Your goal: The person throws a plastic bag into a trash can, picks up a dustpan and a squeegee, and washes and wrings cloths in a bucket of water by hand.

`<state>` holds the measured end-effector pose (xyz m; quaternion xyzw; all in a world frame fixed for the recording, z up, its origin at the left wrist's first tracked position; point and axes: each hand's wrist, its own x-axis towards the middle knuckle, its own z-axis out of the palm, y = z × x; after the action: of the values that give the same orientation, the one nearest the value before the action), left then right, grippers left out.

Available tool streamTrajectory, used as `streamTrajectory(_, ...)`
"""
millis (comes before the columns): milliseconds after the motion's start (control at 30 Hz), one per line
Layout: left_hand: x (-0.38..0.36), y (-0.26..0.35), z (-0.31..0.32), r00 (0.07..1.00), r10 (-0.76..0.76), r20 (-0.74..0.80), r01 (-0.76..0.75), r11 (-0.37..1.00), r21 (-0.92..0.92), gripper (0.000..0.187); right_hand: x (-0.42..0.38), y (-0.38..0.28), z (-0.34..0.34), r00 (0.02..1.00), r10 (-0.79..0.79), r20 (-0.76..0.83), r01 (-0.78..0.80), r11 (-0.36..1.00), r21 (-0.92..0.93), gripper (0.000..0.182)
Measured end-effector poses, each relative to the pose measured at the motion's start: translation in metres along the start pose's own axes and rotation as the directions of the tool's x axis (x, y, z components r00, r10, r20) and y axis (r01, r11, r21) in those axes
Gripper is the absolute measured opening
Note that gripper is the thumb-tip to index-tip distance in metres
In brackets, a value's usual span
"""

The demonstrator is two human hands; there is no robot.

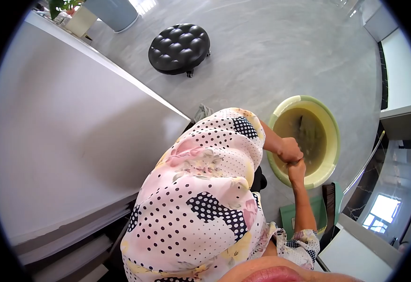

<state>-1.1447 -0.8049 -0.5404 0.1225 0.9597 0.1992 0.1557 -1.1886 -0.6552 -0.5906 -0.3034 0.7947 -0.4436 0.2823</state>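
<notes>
My left hand is closed in a fist over the near-left part of a round yellow-green basin. Just below it, my right hand is also closed, and the two hands touch. Whatever lies between or inside their fingers is too small and hidden to name. Murky brownish water fills the basin, with a dark elongated thing and blurred pale shapes in it. My sleeves are patterned with dots and flowers.
A black tufted stool on casters stands at the upper left, near a grey-blue pot. Below the basin are a green dustpan and a dark-bristled brush. A grey cloth lies by a white panel. Cabinets line the right.
</notes>
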Motion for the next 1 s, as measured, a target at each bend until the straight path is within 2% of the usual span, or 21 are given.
streamTrajectory(33, 0.001, -0.001, 0.0, 1.0, 0.027, -0.001, -0.027, 0.999, 0.034, 0.021, 0.001, 0.007, 0.001, 0.998, 0.054, 0.023, -0.056, 0.994, 0.091, 0.033)
streamTrajectory(67, 0.002, -0.001, -0.002, 0.998, 0.055, -0.002, -0.054, 0.996, 0.069, 0.021, 0.0, -0.004, -0.001, 0.975, 0.214, 0.052, -0.22, 0.953, 0.208, 0.03)
streamTrajectory(133, 0.004, -0.005, -0.007, 0.993, 0.113, -0.032, -0.109, 0.986, 0.123, 0.02, -0.002, -0.038, -0.006, 0.851, 0.498, 0.164, -0.518, 0.753, 0.406, 0.025)
streamTrajectory(200, 0.011, -0.008, -0.011, 0.978, 0.187, -0.092, -0.17, 0.972, 0.162, 0.019, 0.002, -0.038, -0.007, 0.811, 0.551, 0.196, -0.563, 0.647, 0.515, 0.021)
streamTrajectory(333, 0.039, -0.001, -0.023, 0.973, 0.219, -0.079, -0.195, 0.951, 0.24, 0.019, 0.011, -0.025, -0.032, 0.749, 0.607, 0.264, -0.609, 0.476, 0.635, 0.018)
streamTrajectory(433, 0.052, 0.002, -0.027, 0.967, 0.234, -0.097, -0.203, 0.945, 0.255, 0.019, 0.017, -0.011, -0.043, 0.718, 0.617, 0.321, -0.623, 0.365, 0.692, 0.018)
streamTrajectory(533, 0.035, -0.007, -0.032, 0.964, 0.237, -0.123, -0.201, 0.948, 0.248, 0.019, 0.021, -0.019, -0.031, 0.7, 0.562, 0.439, -0.643, 0.23, 0.73, 0.019)
streamTrajectory(600, 0.012, -0.015, -0.038, 0.953, 0.257, -0.158, -0.218, 0.95, 0.225, 0.018, 0.016, -0.041, -0.017, 0.673, 0.584, 0.453, -0.645, 0.163, 0.747, 0.02)
streamTrajectory(700, -0.028, -0.024, -0.059, 0.963, 0.202, -0.176, -0.173, 0.971, 0.166, 0.018, 0.015, -0.085, 0.002, 0.662, 0.599, 0.45, -0.616, 0.093, 0.782, 0.021)
streamTrajectory(767, -0.035, -0.036, -0.059, 0.949, 0.159, -0.273, -0.127, 0.983, 0.13, 0.019, 0.022, -0.103, 0.009, 0.664, 0.589, 0.461, -0.592, 0.037, 0.805, 0.022)
streamTrajectory(800, -0.033, -0.04, -0.06, 0.938, 0.136, -0.319, -0.105, 0.988, 0.11, 0.019, 0.026, -0.11, 0.004, 0.697, 0.511, 0.503, -0.568, -0.035, 0.822, 0.023)
streamTrajectory(867, -0.025, -0.045, -0.067, 0.903, -0.022, -0.43, 0.007, 0.999, -0.037, 0.019, 0.037, -0.12, -0.014, 0.758, 0.341, 0.556, -0.527, -0.183, 0.83, 0.024)
streamTrajectory(900, -0.02, -0.045, -0.071, 0.875, -0.105, -0.474, 0.057, 0.992, -0.115, 0.02, 0.046, -0.121, -0.025, 0.781, 0.309, 0.543, -0.531, -0.129, 0.838, 0.022)
streamTrajectory(1000, -0.022, -0.036, -0.109, 0.796, -0.262, -0.546, 0.078, 0.938, -0.337, 0.025, 0.068, -0.154, -0.065, 0.807, 0.282, 0.519, -0.567, 0.124, 0.814, 0.014)
